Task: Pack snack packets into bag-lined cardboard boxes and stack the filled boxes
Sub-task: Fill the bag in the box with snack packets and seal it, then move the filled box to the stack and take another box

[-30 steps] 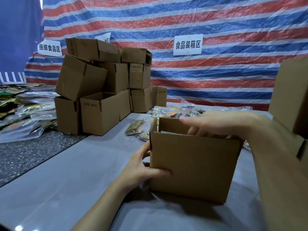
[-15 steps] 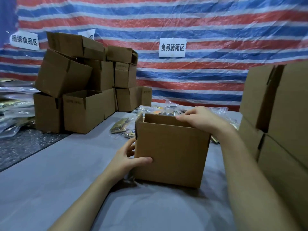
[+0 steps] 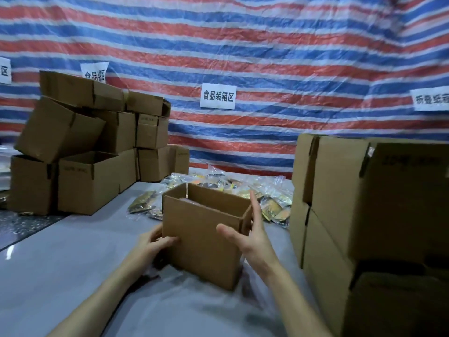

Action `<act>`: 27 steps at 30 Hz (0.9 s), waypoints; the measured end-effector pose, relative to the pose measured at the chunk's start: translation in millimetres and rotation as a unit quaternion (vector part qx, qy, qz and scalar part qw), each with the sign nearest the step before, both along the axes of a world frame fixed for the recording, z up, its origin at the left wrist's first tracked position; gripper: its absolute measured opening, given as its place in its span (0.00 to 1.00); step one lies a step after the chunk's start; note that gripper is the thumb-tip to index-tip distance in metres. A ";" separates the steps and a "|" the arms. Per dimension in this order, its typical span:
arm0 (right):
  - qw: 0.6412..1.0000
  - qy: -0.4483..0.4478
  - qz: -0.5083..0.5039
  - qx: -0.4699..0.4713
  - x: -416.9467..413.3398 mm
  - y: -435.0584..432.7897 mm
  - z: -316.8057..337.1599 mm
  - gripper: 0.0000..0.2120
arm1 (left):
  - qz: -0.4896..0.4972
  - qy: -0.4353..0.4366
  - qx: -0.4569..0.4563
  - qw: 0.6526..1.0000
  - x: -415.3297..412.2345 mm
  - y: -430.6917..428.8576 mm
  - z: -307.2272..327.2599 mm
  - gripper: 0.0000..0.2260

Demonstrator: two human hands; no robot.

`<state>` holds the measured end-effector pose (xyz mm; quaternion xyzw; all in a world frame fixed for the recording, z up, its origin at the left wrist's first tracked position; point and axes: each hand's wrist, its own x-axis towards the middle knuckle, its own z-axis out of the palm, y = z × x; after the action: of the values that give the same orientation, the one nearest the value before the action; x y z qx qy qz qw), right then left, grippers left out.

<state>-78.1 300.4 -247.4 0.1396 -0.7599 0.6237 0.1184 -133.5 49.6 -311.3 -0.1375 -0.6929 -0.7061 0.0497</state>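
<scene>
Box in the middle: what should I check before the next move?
1. Left hand grip on the box corner: ok.
2. Right hand grip: not ok, fingers lie straight along the side.
3. Box top open: ok.
4. What is inside the box: cannot tell.
5. Packets lying behind the box: ok.
6. Stack at right, apart from the box: ok.

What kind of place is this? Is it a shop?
Probably a small packing workshop, not a shop: cardboard boxes stacked on both sides, bagged snack packets heaped on the table, a paper sign on a striped tarp wall.
</scene>
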 end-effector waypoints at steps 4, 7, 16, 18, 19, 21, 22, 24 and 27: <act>0.992 0.012 -0.076 0.096 11.9 3.8 5.0 0.58 | 0.062 -0.017 -0.040 0.997 0.6 14.4 -0.7 0.10; 0.989 0.024 -0.116 0.094 17.8 4.7 13.7 0.51 | 0.092 -0.064 -0.041 0.993 9.4 24.1 10.8 0.07; 0.981 0.129 -0.125 0.073 65.6 5.9 80.4 0.47 | 0.145 -0.051 -0.025 0.988 63.1 29.8 117.0 0.05; 0.977 0.145 -0.132 0.082 78.6 7.8 99.7 0.49 | 0.147 -0.044 -0.020 0.988 75.9 33.5 135.1 0.07; 0.975 0.148 -0.139 0.089 85.5 8.9 107.7 0.50 | 0.146 -0.044 -0.018 0.988 82.5 35.7 141.4 0.08; 0.972 0.147 -0.149 0.105 99.7 12.1 117.6 0.52 | 0.135 -0.048 -0.009 0.990 92.6 39.9 147.2 0.09; 0.972 0.142 -0.150 0.110 106.5 14.3 119.8 0.53 | 0.128 -0.054 -0.009 0.990 96.1 42.6 147.8 0.10; 0.974 0.125 -0.151 0.112 118.6 18.4 118.3 0.51 | 0.119 -0.066 -0.008 0.991 101.7 50.3 145.6 0.11; 0.974 0.106 -0.173 0.104 131.2 23.9 105.5 0.46 | 0.124 -0.089 -0.003 0.988 104.7 68.5 135.7 0.18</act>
<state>53.1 324.3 -141.9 0.0828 -0.8163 0.4933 0.2890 -28.7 118.0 -175.6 0.0121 -0.7085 -0.7017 0.0746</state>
